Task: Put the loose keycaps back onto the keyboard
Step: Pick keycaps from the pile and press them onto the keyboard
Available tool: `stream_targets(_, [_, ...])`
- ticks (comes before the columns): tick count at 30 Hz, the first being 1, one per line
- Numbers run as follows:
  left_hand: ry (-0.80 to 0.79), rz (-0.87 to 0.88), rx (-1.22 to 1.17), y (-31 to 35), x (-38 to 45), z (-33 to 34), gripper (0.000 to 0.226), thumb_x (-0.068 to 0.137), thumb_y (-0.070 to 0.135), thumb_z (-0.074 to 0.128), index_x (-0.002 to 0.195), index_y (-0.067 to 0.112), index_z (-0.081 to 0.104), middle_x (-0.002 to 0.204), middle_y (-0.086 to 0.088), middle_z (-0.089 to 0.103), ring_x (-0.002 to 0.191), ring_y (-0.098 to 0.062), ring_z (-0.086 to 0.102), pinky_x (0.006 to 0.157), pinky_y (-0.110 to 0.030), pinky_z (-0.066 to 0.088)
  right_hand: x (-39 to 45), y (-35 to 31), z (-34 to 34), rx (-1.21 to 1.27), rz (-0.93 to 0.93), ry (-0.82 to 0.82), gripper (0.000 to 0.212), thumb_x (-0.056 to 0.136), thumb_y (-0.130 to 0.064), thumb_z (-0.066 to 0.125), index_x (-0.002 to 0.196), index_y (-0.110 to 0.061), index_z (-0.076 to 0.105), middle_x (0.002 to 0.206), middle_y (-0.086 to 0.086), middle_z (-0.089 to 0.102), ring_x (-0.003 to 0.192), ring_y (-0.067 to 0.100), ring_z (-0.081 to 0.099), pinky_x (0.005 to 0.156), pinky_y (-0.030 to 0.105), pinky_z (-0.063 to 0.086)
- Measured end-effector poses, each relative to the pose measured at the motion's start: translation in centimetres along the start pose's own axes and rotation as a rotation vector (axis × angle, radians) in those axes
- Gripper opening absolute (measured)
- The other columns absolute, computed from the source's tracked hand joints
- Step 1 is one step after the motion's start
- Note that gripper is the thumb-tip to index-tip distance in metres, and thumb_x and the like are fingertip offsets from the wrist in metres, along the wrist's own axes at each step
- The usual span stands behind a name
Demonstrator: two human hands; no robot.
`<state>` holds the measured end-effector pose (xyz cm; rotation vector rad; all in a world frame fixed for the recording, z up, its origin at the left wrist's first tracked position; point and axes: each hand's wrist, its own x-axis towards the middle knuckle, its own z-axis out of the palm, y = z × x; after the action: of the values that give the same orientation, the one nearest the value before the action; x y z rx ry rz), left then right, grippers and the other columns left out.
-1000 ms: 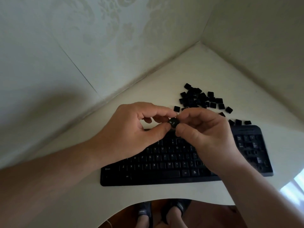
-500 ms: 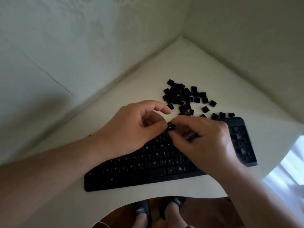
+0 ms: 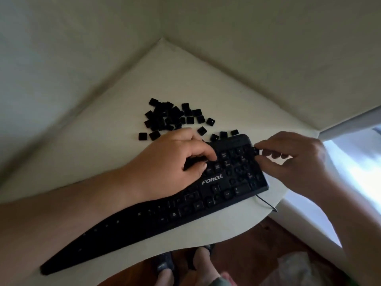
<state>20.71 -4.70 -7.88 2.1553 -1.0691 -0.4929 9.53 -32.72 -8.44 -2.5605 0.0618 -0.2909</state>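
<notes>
Head view. I read the right hand (image 3: 292, 162) as pinching a single black keycap (image 3: 256, 151) between thumb and forefinger, closed on it, just over the far right edge of the black keyboard (image 3: 216, 195), at the number-pad block. The left hand (image 3: 175, 162) lies flat on the keys with fingers curled and pressing down; it grips nothing (it appears to steady the board). The pile of loose keycaps (image 3: 173, 118) sits on the white table (image 3: 206, 79) behind the keyboard, with a few strays touching or just beside its rear edge.

Risk, as I judge it: the keycap is held right at the board's outer edge, so a slip could drop it to the floor past the table's rounded rim; a tilted cap pressed hard could jam on its stem. Several number-pad sockets look bare, though the blur keeps me from telling which.

Room: the keyboard's right end lies near the table's curved edge, its cable (image 3: 266, 202) trailing over it. Walls close the corner beyond the pile; open table lies to the left.
</notes>
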Motion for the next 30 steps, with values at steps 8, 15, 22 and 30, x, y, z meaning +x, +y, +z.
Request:
stream_targets(8, [0.028,0.164,0.216,0.3,2.2,2.4,0.028,0.094,0.037,0.066,0.120,0.038,0.076,0.091,0.008,0.044,0.089,-0.008,0.044,0.076,-0.015,0.036,-0.5,2.0,0.8,-0.020,-0.126,-0.252,0.022,0.082,-0.018,0.083,0.103,-0.022,0.081,0.091,-0.011,0.069,0.075,-0.003,0.055,0.071,0.004,0.038])
stream_targets(15, [-0.067,0.301,0.456,1.0,3.5,3.6,0.043,0.095,0.051,0.053,0.136,0.044,0.065,0.097,0.003,0.037,0.093,-0.017,0.039,0.082,-0.035,0.042,0.9,1.9,-0.4,-0.020,-0.191,-0.385,0.026,0.081,-0.021,0.084,0.105,-0.030,0.081,0.091,-0.013,0.069,0.076,0.006,0.063,0.065,0.028,0.053])
stream_targets(22, [-0.111,0.331,0.593,1.4,3.8,4.4,0.046,0.097,0.049,0.049,0.142,0.047,0.055,0.099,-0.001,0.041,0.095,-0.022,0.042,0.081,-0.039,0.039,1.1,1.8,0.4,-0.001,-0.160,-0.387,0.029,0.075,-0.008,0.089,0.095,-0.028,0.082,0.086,-0.012,0.068,0.071,0.004,0.060,0.059,0.031,0.054])
stream_targets(30, [-0.118,0.316,0.677,1.7,3.9,4.7,0.044,0.098,0.051,0.044,0.140,0.045,0.054,0.100,-0.001,0.042,0.095,-0.023,0.041,0.082,-0.039,0.033,0.2,1.6,1.6,0.011,-0.132,-0.319,0.029,0.074,0.006,0.081,0.082,-0.022,0.080,0.079,-0.008,0.065,0.068,0.012,0.062,0.056,0.033,0.050])
